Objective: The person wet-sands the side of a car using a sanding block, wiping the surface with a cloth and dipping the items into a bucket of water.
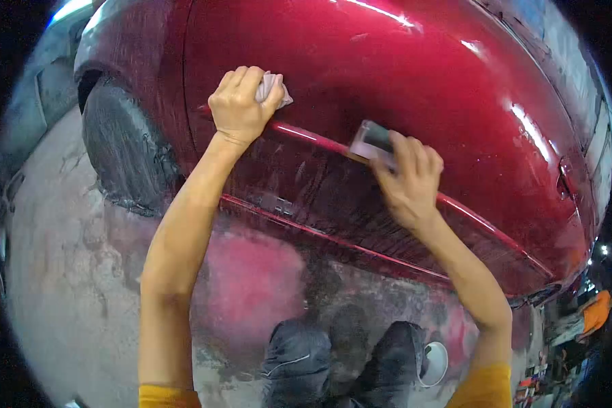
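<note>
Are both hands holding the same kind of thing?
No, the left hand grips a crumpled pale cloth, while the right hand holds a rectangular block.

floor point(54, 272): grey, worn | stain point(255, 285): pink | lights point(604, 249): small, white, far right

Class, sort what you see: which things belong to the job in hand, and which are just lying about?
In the job:
- red car, being worked on
- crumpled cloth, in the left hand
- block, in the right hand

Apparently lying about:
- white tub beside the knee, though its use is unclear
- blurred clutter at lower right
</note>
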### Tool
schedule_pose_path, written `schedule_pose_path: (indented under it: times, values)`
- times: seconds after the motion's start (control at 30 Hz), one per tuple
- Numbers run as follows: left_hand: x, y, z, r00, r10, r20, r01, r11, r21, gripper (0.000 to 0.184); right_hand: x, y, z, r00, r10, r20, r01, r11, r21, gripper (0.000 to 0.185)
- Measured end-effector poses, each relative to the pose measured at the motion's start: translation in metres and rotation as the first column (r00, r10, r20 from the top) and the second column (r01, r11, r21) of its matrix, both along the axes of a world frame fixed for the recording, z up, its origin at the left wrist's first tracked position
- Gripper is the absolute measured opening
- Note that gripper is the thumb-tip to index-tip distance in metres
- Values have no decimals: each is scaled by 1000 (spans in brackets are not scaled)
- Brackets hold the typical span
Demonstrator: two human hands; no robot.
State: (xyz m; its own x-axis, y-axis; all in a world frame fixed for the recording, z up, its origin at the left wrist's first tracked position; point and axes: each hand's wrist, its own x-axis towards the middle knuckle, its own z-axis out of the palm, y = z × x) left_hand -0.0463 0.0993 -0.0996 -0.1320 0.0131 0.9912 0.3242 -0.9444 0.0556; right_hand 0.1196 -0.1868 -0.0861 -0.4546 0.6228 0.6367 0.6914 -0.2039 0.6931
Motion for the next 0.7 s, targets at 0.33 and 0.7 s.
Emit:
schedule_pose_path:
  times: [0.33, 0.7]
  values:
    - [-21, 41, -4, 995, 25, 101, -20, 999, -48, 22, -27, 42, 4, 992, 69, -111, -78, 994, -83, 37]
    - [-29, 43, 6, 998, 64, -13, -64, 997, -46, 27, -27, 70, -10, 989, 125, -74, -124, 992, 24, 37]
